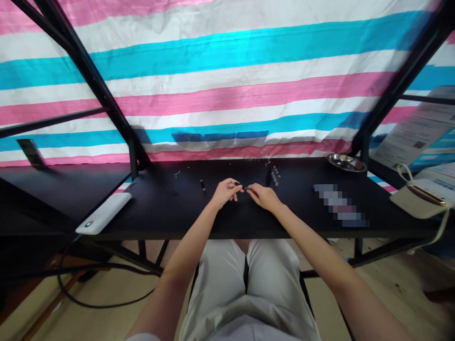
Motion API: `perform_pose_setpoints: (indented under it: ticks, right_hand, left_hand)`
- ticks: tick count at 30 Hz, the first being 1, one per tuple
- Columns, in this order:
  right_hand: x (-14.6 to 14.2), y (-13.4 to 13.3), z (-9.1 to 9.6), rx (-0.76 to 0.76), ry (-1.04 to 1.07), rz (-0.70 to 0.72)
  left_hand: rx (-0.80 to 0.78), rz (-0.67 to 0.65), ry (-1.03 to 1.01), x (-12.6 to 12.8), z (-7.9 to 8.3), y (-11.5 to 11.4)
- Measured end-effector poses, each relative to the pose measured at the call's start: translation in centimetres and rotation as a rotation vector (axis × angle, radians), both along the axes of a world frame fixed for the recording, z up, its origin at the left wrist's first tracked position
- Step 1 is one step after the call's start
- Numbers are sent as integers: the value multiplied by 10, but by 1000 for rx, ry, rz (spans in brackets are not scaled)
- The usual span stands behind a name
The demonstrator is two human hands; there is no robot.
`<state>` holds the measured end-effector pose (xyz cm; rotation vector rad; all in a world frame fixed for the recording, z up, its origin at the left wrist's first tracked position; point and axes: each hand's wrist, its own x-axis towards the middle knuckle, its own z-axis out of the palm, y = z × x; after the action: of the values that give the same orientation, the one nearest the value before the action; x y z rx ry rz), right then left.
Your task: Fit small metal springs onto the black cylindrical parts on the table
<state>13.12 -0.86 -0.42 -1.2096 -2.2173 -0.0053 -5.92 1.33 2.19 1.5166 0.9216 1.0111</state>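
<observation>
Over the middle of the black table, my left hand (227,193) and my right hand (263,195) meet fingertip to fingertip. Between them is a small dark piece (240,184), too small to name. My left fingers and thumb are closed on it, and the fingertips of my right hand pinch its right end. A short black tube with a pale end (202,185) stands to the left of my left hand. Beyond my right hand is a small dark block (269,177), beside a cluster of small clear round pieces (275,176).
On the black table (170,213) lie a white power strip-like box (104,213) at left, a shiny metal dish (346,163) at back right and a blurred-out item (339,206). A cream bag (417,199) sits at the right end. Black frame posts rise behind, before striped sheeting (241,99).
</observation>
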Motion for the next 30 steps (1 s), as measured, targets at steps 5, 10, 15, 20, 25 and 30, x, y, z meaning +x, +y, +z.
perform_pose_setpoints:
  ticks: [5, 10, 15, 20, 25, 30]
  right_hand:
    - [0, 1, 1, -53, -23, -7]
    - [15, 1, 7, -101, -32, -108]
    - [43, -3, 5, -100, 190, -225]
    - [65, -5, 0, -25, 372, -495]
    - [76, -3, -4, -163, 259, -698]
    - [75, -1, -5, -330, 144, -774]
  left_hand:
    - [-13, -30, 30, 4, -3, 1]
    - [2, 94, -10, 7, -13, 9]
    - [57, 42, 154, 25, -16, 15]
    - [210, -21, 391, 67, -7, 23]
    - [310, 109, 606, 109, -8, 29]
    - [292, 162, 776, 125, -16, 24]
